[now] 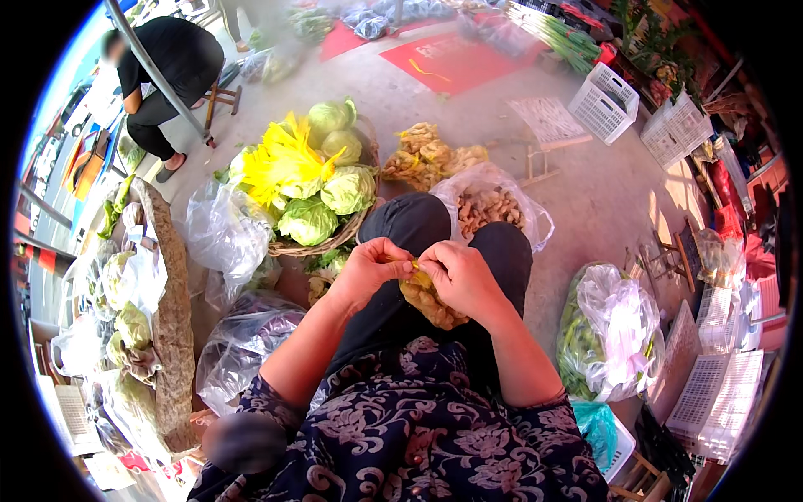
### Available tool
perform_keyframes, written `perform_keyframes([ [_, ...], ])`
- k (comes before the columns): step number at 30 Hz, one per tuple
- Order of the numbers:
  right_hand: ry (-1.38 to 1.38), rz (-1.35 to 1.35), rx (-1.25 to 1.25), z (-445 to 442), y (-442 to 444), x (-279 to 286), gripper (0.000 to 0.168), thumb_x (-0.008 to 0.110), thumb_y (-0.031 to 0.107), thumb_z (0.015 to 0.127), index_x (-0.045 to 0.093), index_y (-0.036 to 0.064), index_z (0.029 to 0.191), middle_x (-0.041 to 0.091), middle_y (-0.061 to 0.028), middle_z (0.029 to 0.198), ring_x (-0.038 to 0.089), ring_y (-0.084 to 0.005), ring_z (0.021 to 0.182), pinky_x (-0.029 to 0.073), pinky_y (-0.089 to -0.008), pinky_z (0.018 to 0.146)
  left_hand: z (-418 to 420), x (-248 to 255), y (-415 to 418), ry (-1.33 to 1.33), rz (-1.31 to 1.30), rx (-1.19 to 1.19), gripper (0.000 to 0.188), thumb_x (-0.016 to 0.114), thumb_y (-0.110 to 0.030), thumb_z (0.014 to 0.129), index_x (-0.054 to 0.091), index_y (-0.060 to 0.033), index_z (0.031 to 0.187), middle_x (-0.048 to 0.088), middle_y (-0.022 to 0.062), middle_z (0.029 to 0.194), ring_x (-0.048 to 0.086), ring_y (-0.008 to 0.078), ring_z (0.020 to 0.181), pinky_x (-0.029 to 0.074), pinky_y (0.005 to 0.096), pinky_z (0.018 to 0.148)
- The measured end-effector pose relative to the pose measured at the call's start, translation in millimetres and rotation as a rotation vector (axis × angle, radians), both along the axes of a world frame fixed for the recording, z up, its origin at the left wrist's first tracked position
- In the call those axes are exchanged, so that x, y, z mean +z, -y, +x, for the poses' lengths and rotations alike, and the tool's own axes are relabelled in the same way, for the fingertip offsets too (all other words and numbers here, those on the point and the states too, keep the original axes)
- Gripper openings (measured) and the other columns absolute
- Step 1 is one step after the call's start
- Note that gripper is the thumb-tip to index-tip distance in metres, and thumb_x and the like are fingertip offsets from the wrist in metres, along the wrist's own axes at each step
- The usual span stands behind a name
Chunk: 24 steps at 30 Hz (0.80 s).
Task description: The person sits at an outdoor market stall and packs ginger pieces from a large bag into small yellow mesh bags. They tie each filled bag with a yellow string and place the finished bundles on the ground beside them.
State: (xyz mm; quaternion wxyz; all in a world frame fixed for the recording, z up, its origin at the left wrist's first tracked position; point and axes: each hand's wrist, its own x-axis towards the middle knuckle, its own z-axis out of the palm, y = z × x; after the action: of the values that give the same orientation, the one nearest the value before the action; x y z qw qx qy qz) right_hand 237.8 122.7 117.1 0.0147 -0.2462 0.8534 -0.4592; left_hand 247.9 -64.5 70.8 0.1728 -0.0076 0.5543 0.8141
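Over my lap, my left hand (370,271) and my right hand (461,276) meet, fingertips pinching the gathered top of a yellow mesh bag (433,302). Ginger root shows through the mesh, and the bag rests against my thighs. Beyond my knees stands a clear plastic bag of loose ginger (488,210). Several filled mesh bags of ginger (430,154) are piled on the floor behind it. To the left, a wicker basket (342,237) holds green cabbages (307,221), with a heap of empty yellow mesh bags (285,160) lying on top of them.
A stone-like trough edge (172,314) runs along my left, beside bagged vegetables (122,339). On the right are a plastic bag of greens (611,332) and white crates (605,103). A person in black (169,69) sits on a stool near a slanted metal pole (160,75).
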Motion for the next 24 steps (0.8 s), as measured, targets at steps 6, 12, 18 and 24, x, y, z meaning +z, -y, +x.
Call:
perform_keyframes([
  [6, 0.115, -0.078, 0.149, -7.6, -11.6, -10.3, 0.012, 0.058, 0.012, 0.079, 0.062, 0.001, 0.082, 0.060, -0.0136, 0.080, 0.059, -0.0292, 0.075, 0.047, -0.0352, 0.066, 8.4, 12.3, -10.9, -0.060, -0.135, 0.129, 0.023, 0.064, 0.005, 0.075, 0.056, -0.0053, 0.094, 0.054, -0.0008, 0.084, 0.055, 0.0084, 0.076, 0.046, 0.0210, 0.074],
  [12, 0.046, -0.102, 0.162, -16.2, -1.0, -30.7, 0.014, 0.059, 0.012, 0.079, 0.063, 0.000, 0.086, 0.060, -0.0136, 0.082, 0.059, -0.0295, 0.077, 0.046, -0.0341, 0.069, 11.0, 26.5, -26.2, -0.596, -0.770, 0.217, 0.033, 0.056, 0.011, 0.066, 0.057, -0.0062, 0.095, 0.051, 0.0040, 0.075, 0.053, 0.0125, 0.069, 0.045, 0.0232, 0.059],
  [18, 0.090, -0.023, 0.092, -11.8, 3.9, -26.5, 0.014, 0.059, 0.013, 0.078, 0.060, 0.000, 0.083, 0.058, -0.0150, 0.079, 0.057, -0.0315, 0.077, 0.045, -0.0373, 0.066, 13.4, 17.0, -34.7, -0.750, -0.938, 0.371, 0.030, 0.053, 0.009, 0.069, 0.058, -0.0072, 0.094, 0.052, 0.0123, 0.082, 0.056, 0.0290, 0.071, 0.048, 0.0354, 0.063],
  [24, 0.210, -0.060, 0.107, -13.8, -3.7, -23.9, 0.016, 0.054, 0.011, 0.081, 0.061, 0.000, 0.090, 0.061, -0.0154, 0.085, 0.060, -0.0281, 0.082, 0.046, -0.0325, 0.072, 11.9, 4.5, -23.9, -0.876, -1.057, 0.414, 0.010, 0.065, -0.006, 0.072, 0.061, -0.0061, 0.081, 0.061, 0.0089, 0.082, 0.060, 0.0262, 0.069, 0.050, 0.0340, 0.062],
])
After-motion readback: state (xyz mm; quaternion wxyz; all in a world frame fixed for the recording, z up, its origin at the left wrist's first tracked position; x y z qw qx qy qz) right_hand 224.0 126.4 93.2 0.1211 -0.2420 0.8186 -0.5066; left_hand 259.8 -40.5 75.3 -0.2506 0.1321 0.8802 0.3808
